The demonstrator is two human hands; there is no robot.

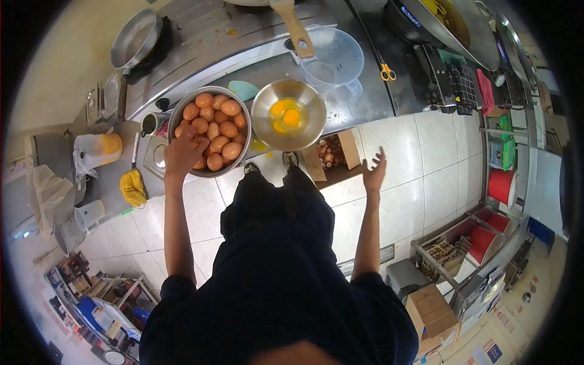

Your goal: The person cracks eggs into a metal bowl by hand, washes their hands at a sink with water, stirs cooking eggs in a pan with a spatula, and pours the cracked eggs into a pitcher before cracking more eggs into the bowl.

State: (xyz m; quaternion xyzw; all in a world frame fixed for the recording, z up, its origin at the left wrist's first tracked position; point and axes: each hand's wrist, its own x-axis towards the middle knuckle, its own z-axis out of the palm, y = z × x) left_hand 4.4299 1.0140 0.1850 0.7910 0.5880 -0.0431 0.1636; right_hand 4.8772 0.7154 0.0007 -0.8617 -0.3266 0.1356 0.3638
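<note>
Inspector A: Head view. Your left hand (pixel 185 152) is at the left rim of the egg bowl (pixel 226 168), fingers curled over the brown eggs (pixel 213 131). The nearest eggs lie directly at your fingertips, inside that bowl.

Inspector B: Is your left hand grasping one?

Inspector A: Cannot tell; the back of your hand hides the fingertips.

Inspector B: And your right hand (pixel 375 170)?

Inspector A: Empty, fingers spread, well apart from the egg bowl on its right side. The carton (pixel 349 148), holding what look like eggshells, is between them, lower than the egg bowl.

Inspector B: Broken eggs?

Inspector A: Yellow yolks (pixel 291 117) sit in your mixing bowl (pixel 264 114), just right of the egg bowl.
</note>
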